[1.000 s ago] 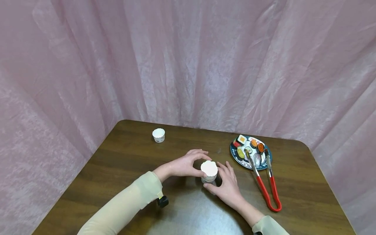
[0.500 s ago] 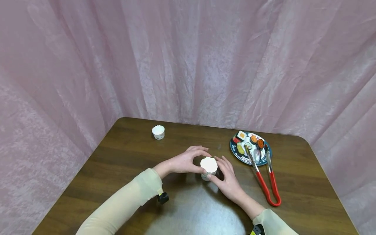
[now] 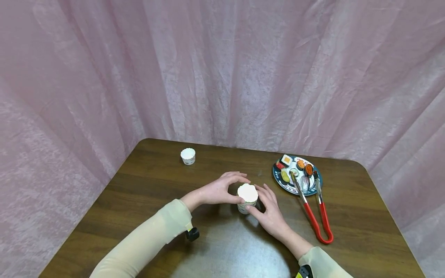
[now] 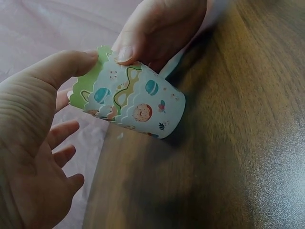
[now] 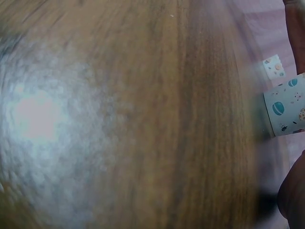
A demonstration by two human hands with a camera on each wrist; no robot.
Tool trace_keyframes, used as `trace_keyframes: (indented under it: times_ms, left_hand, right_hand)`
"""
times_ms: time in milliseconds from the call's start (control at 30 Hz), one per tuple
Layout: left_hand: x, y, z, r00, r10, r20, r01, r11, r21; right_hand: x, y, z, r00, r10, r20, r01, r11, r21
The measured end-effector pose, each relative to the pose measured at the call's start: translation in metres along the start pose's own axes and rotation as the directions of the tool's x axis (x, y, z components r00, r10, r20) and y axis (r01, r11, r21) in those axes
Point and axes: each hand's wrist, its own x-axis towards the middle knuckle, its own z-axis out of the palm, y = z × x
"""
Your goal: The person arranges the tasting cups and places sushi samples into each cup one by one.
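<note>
A stack of nested paper baking cups (image 3: 246, 208) stands near the middle of the table, between both hands. My left hand (image 3: 219, 192) pinches the scalloped rim of the top cup (image 3: 247, 192), thumb in front and fingers behind. The right hand (image 3: 272, 218) holds the stack from the right, its thumb pressing just below the rim. In the left wrist view, the top cup's green rim (image 4: 87, 86) stands out above the lower cup (image 4: 159, 107), which is pale with donut and macaron prints. The left hand's other fingers (image 4: 64, 131) hang loose beside the stack.
Another paper cup (image 3: 188, 156) stands at the back left of the wooden table (image 3: 156, 173). At the back right is a round plate (image 3: 278, 180) with several sushi pieces. Red-handled tongs (image 3: 313, 220) lie with their tips on it. A pink curtain (image 3: 222, 77) hangs behind.
The right thumb has moved up from the stack's base to just below the rim. The top cup has risen slightly in the left hand. The head view has tilted a little.
</note>
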Motion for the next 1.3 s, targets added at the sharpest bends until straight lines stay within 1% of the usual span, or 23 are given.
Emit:
trace_keyframes:
  times_ms: [100, 167, 333, 433, 600, 700, 800, 900, 967, 1167, 1300]
  left_hand:
    - [0.0, -0.001, 0.002, 1.0, 0.001, 0.004, -0.001, 1.0, 0.013]
    - [-0.001, -0.001, 0.003, 1.0, -0.008, 0.011, 0.008, 1.0, 0.015]
    - [-0.001, -0.001, 0.004, 0.999, -0.032, 0.016, 0.032, 0.999, -0.007]
    - [-0.001, -0.001, 0.004, 0.999, -0.043, 0.014, 0.043, 0.999, -0.015]
    - [-0.001, -0.001, 0.003, 0.999, -0.047, 0.011, 0.047, 0.999, -0.022]
    - [-0.001, 0.0, 0.002, 0.999, -0.044, 0.006, 0.044, 0.999, -0.021]
    - [-0.001, 0.001, 0.0, 0.999, -0.046, 0.005, 0.047, 0.999, -0.018]
    - [-0.001, 0.004, -0.004, 0.999, -0.046, -0.002, 0.046, 0.999, -0.018]
    - [-0.001, 0.006, -0.008, 0.999, -0.038, -0.019, 0.037, 0.999, -0.022]
    - [0.001, 0.012, -0.028, 0.995, -0.009, -0.096, 0.006, 0.999, -0.034]
    - [-0.001, 0.01, -0.04, 0.992, -0.009, -0.125, 0.005, 0.999, -0.036]
  right_hand:
    - [0.0, 0.0, 0.0, 1.0, 0.014, 0.0, -0.014, 1.0, -0.002]
    - [0.0, -0.001, 0.0, 1.0, 0.02, 0.0, -0.02, 1.0, -0.001]
    - [0.0, -0.001, 0.0, 1.0, 0.021, 0.015, -0.021, 1.0, -0.013]
    - [0.001, -0.001, 0.0, 0.998, 0.031, 0.046, -0.028, 0.998, -0.052]
    - [0.001, 0.0, 0.001, 0.992, 0.075, 0.099, -0.059, 0.986, -0.153]
    - [0.002, 0.001, 0.003, 0.991, 0.085, 0.103, -0.064, 0.979, -0.192]
    - [0.003, 0.001, 0.005, 0.992, 0.085, 0.096, -0.064, 0.976, -0.207]
    - [0.002, 0.0, 0.006, 0.993, 0.082, 0.087, -0.061, 0.974, -0.218]
    - [0.002, 0.0, 0.007, 0.993, 0.083, 0.082, -0.062, 0.972, -0.227]
    - [0.001, 0.002, 0.008, 0.994, 0.08, 0.072, -0.06, 0.968, -0.246]
    - [0.0, 0.002, 0.008, 0.995, 0.074, 0.063, -0.056, 0.969, -0.242]
